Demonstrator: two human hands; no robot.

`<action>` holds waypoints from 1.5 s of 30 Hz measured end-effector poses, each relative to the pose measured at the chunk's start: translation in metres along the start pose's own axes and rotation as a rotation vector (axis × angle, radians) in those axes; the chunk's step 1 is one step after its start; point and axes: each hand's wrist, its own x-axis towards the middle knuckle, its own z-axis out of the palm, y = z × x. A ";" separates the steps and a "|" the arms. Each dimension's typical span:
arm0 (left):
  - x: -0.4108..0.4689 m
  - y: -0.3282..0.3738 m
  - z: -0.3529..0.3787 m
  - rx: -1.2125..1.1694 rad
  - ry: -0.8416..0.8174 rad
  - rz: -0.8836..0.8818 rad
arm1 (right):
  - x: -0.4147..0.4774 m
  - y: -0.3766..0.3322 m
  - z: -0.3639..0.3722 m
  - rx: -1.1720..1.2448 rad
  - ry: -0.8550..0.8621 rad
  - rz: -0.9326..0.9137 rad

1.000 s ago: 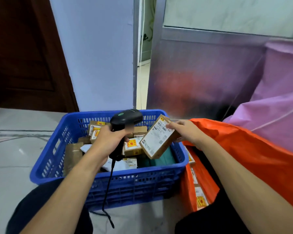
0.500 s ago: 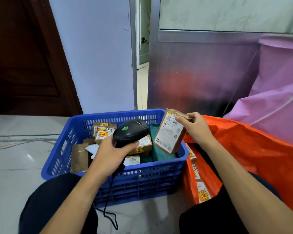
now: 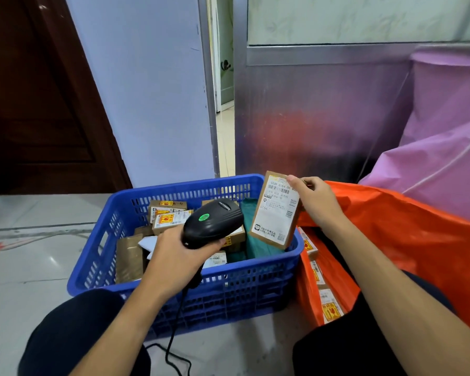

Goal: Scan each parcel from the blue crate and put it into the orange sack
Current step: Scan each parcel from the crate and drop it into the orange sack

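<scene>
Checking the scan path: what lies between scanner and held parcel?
In the head view, only a teal bag down in the blue crate shows there.

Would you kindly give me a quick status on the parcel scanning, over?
Left hand grips scanner, right hand pinches parcel. Parcel upright above blue crate, right edge, label showing. Orange sack open alongside, path looks clear.

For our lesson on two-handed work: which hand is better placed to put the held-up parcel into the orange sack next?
Right. The right hand holds the parcel, next to the orange sack on that side. The left hand grips the scanner over the blue crate, farther from the sack.
</scene>
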 end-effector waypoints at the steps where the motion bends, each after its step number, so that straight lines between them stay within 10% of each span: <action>1: 0.001 0.001 0.002 -0.011 0.003 0.000 | 0.000 0.000 0.000 0.001 0.011 -0.003; 45: 0.008 0.001 0.014 -0.207 -0.034 -0.137 | -0.014 0.004 -0.007 -0.172 -0.021 -0.088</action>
